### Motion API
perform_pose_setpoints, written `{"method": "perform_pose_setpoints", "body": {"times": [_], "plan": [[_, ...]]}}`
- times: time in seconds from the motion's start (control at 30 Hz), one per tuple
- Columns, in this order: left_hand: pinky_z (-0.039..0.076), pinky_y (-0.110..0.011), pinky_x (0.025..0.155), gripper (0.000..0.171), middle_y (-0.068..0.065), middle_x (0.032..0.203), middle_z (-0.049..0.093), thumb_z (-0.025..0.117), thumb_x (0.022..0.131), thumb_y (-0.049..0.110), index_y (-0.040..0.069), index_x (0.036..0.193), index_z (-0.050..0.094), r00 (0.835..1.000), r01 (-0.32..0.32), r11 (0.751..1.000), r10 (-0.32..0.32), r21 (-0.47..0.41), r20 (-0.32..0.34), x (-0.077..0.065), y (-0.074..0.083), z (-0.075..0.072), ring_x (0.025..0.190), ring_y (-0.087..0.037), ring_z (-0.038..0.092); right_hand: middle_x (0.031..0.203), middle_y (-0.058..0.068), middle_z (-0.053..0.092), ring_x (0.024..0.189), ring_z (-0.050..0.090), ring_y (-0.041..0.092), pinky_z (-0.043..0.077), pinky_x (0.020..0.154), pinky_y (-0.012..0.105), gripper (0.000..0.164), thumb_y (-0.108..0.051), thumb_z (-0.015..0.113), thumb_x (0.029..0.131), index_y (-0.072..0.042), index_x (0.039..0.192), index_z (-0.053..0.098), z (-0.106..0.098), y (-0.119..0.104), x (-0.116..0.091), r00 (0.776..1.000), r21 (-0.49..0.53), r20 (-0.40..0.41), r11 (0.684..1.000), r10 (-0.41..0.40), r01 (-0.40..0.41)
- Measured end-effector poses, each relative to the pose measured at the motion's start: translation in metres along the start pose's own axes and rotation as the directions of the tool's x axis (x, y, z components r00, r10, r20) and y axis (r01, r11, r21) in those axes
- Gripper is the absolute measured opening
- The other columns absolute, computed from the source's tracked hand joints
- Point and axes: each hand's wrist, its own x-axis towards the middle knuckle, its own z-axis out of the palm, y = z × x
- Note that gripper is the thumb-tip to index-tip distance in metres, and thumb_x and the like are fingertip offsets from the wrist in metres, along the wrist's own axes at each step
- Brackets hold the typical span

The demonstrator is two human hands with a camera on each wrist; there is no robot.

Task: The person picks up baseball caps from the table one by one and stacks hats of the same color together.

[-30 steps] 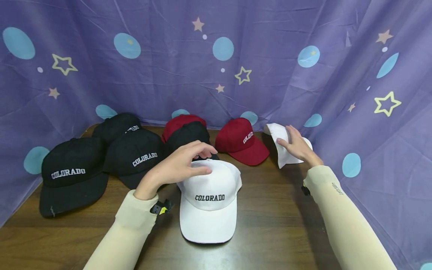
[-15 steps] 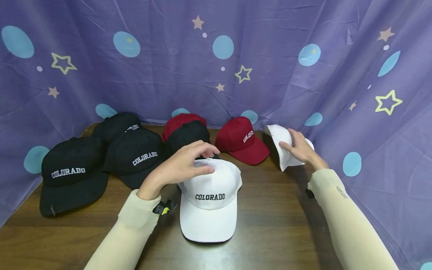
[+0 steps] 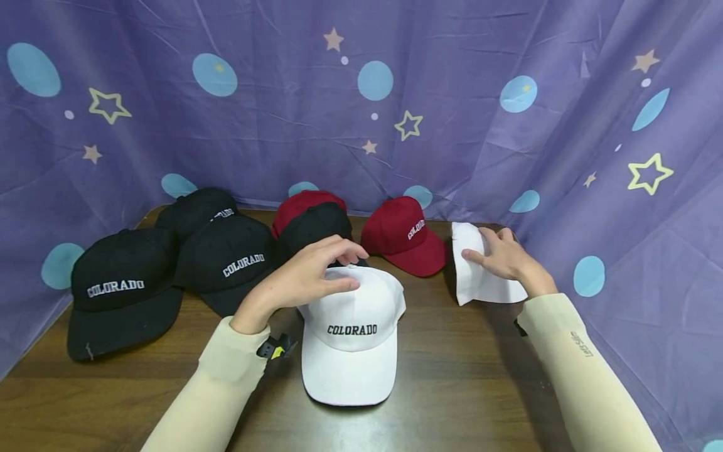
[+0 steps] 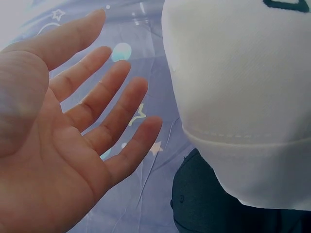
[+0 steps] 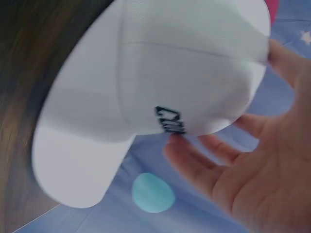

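A white baseball cap (image 3: 349, 370) lettered COLORADO sits at the middle of the wooden table, brim toward me. My left hand (image 3: 307, 273) hovers by its crown with relaxed, spread fingers; the left wrist view has a gap between those fingers and the white cap (image 4: 233, 87). At the right, my right hand (image 3: 505, 258) grips a second white cap (image 3: 467, 276) by the crown. Thumb and fingers lie on opposite sides of this cap (image 5: 184, 63) in the right wrist view, and its brim reaches down near the table. Only part of its dark lettering shows.
Several black caps (image 3: 124, 270) cluster on the left of the table (image 3: 452, 376). Behind the middle white cap are a black cap (image 3: 316, 229) and a red cap (image 3: 299, 204). Another red cap (image 3: 395, 229) stands left of my right hand. A purple curtain (image 3: 316, 144) borders the back and right.
My right hand has drawn the second white cap toward me and slightly right, turning it so the brim swings round. My left hand has barely moved.
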Motion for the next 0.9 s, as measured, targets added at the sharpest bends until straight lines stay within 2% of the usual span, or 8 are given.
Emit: {"method": "perform_pose_setpoints", "body": {"times": [0.1, 0.33, 0.47, 0.6, 0.7, 0.8, 0.87, 0.9], "plan": [[0.046, -0.032, 0.086, 0.041, 0.005, 0.105, 0.056, 0.075, 0.083, 0.028, 0.023, 0.12, 0.057, 1.0, 0.001, 1.0, -0.001, -0.009, 0.005, 0.001, 0.002, 0.001, 0.098, -0.015, 0.055, 0.132, 0.034, 0.025, 0.116, 0.036, 0.051, 0.032, 0.093, 0.066, 0.092, -0.069, 0.045, 0.089, -0.005, 0.149, 0.018, 0.0, -0.007, -0.011, 1.0, -0.031, -0.012, 0.999, 0.029, -0.029], [0.049, -0.037, 0.084, 0.043, -0.002, 0.105, 0.059, 0.074, 0.085, 0.026, 0.02, 0.123, 0.055, 1.0, -0.003, 0.997, 0.002, -0.075, -0.012, 0.005, 0.014, 0.013, 0.096, -0.014, 0.056, 0.138, 0.04, 0.015, 0.112, 0.039, 0.057, 0.034, 0.092, 0.066, 0.096, -0.069, 0.041, 0.091, 0.006, 0.146, 0.016, 0.003, -0.027, -0.032, 0.994, -0.076, 0.016, 0.992, 0.107, -0.105], [0.049, -0.032, 0.084, 0.042, 0.002, 0.107, 0.06, 0.07, 0.088, 0.024, 0.02, 0.127, 0.053, 1.0, 0.018, 0.981, -0.021, -0.193, -0.01, 0.011, 0.031, 0.038, 0.095, -0.009, 0.058, 0.134, 0.042, 0.017, 0.106, 0.044, 0.058, 0.037, 0.091, 0.064, 0.095, -0.066, 0.04, 0.092, 0.011, 0.143, 0.017, 0.005, -0.037, -0.041, 0.991, -0.09, 0.031, 0.988, 0.13, -0.127], [0.048, -0.028, 0.089, 0.046, 0.004, 0.114, 0.059, 0.066, 0.091, 0.027, 0.018, 0.132, 0.047, 0.99, 0.139, 0.93, -0.128, -0.34, 0.053, 0.019, 0.052, 0.073, 0.098, -0.007, 0.058, 0.132, 0.042, 0.021, 0.104, 0.046, 0.056, 0.038, 0.09, 0.062, 0.093, -0.067, 0.037, 0.093, 0.012, 0.14, 0.022, 0.004, -0.045, -0.048, 0.99, -0.095, 0.036, 0.987, 0.133, -0.129], [0.045, -0.029, 0.093, 0.056, -0.001, 0.124, 0.055, 0.064, 0.092, 0.03, 0.013, 0.139, 0.038, 0.966, 0.256, 0.892, -0.226, -0.373, 0.123, 0.027, 0.064, 0.099, 0.108, -0.012, 0.055, 0.132, 0.041, 0.024, 0.104, 0.047, 0.054, 0.039, 0.09, 0.061, 0.091, -0.067, 0.035, 0.094, 0.013, 0.137, 0.028, 0.002, -0.049, -0.053, 0.99, -0.101, 0.043, 0.987, 0.132, -0.127], [0.042, -0.033, 0.098, 0.068, -0.007, 0.134, 0.048, 0.062, 0.093, 0.033, 0.008, 0.146, 0.027, 0.931, 0.363, 0.859, -0.318, -0.361, 0.18, 0.039, 0.071, 0.122, 0.117, -0.017, 0.05, 0.132, 0.039, 0.027, 0.106, 0.046, 0.053, 0.039, 0.09, 0.062, 0.089, -0.068, 0.033, 0.094, 0.011, 0.134, 0.032, 0.0, -0.052, -0.058, 0.989, -0.107, 0.054, 0.985, 0.139, -0.132], [0.04, -0.035, 0.099, 0.074, -0.008, 0.139, 0.043, 0.06, 0.093, 0.036, 0.007, 0.148, 0.02, 0.896, 0.442, 0.823, -0.388, -0.356, 0.216, 0.047, 0.074, 0.136, 0.123, -0.02, 0.046, 0.132, 0.038, 0.029, 0.108, 0.045, 0.053, 0.038, 0.09, 0.062, 0.088, -0.067, 0.033, 0.094, 0.011, 0.134, 0.033, -0.001, -0.053, -0.061, 0.988, -0.108, 0.061, 0.985, 0.139, -0.132], [0.039, -0.036, 0.1, 0.076, -0.009, 0.141, 0.042, 0.06, 0.093, 0.037, 0.006, 0.149, 0.018, 0.876, 0.482, 0.796, -0.423, -0.366, 0.232, 0.051, 0.075, 0.142, 0.124, -0.02, 0.045, 0.132, 0.038, 0.03, 0.109, 0.045, 0.053, 0.038, 0.091, 0.062, 0.088, -0.067, 0.033, 0.094, 0.011, 0.134, 0.033, -0.002, -0.054, -0.062, 0.989, -0.107, 0.064, 0.986, 0.136, -0.129]]}}
